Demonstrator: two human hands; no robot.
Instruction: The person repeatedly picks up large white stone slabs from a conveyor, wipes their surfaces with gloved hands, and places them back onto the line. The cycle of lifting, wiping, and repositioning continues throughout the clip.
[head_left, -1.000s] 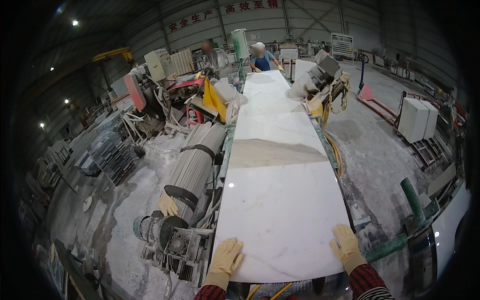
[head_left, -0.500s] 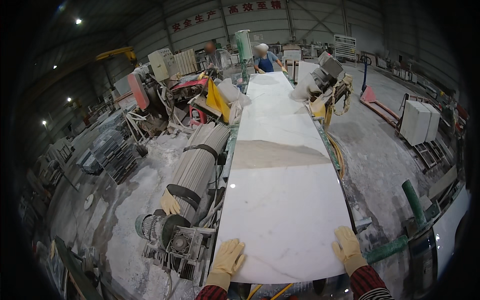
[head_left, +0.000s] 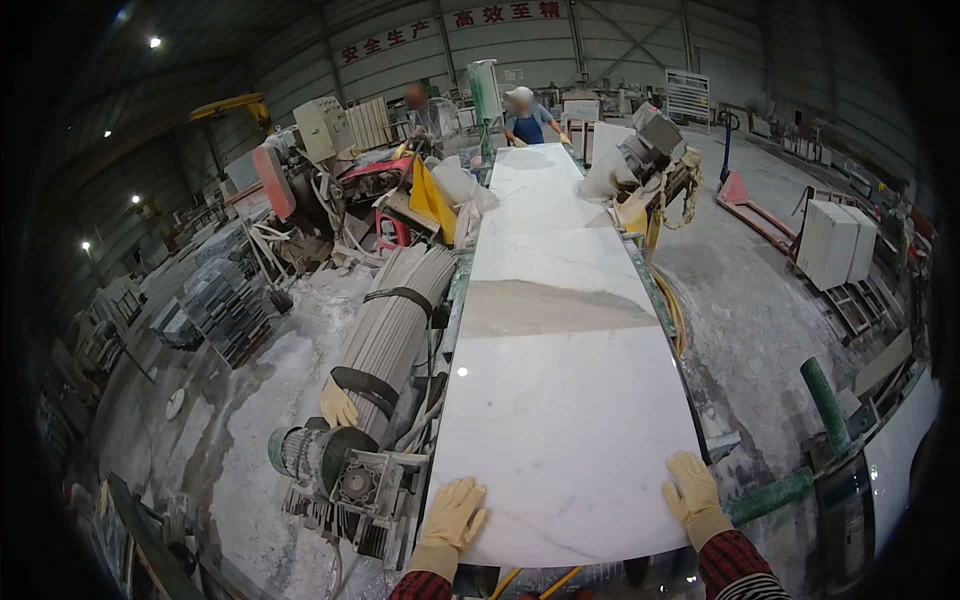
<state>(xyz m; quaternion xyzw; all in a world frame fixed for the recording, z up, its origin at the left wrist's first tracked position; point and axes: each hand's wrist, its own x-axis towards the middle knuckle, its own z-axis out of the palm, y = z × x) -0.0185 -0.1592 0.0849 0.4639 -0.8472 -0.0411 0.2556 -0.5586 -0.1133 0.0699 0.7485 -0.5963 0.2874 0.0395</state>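
A long, glossy white marble slab (head_left: 570,430) with faint grey veins and a beige-brown band across its middle stretches away from me on a machine bed. My left hand (head_left: 453,520), in a cream rubber glove, rests on its near left corner with the fingers laid out. On the near right edge lies my right hand (head_left: 693,495), gloved alike, its fingers spread over the stone. Neither hand is wrapped round anything. The slab's underside is hidden.
A co-worker in a blue apron (head_left: 526,128) stands at the slab's far end. Left of the bed are a dusty motor (head_left: 310,455) and a strapped ribbed roller (head_left: 400,310) with a loose glove (head_left: 338,403). Green pipes (head_left: 825,400) stand close on the right; a pallet jack (head_left: 750,205) is farther off.
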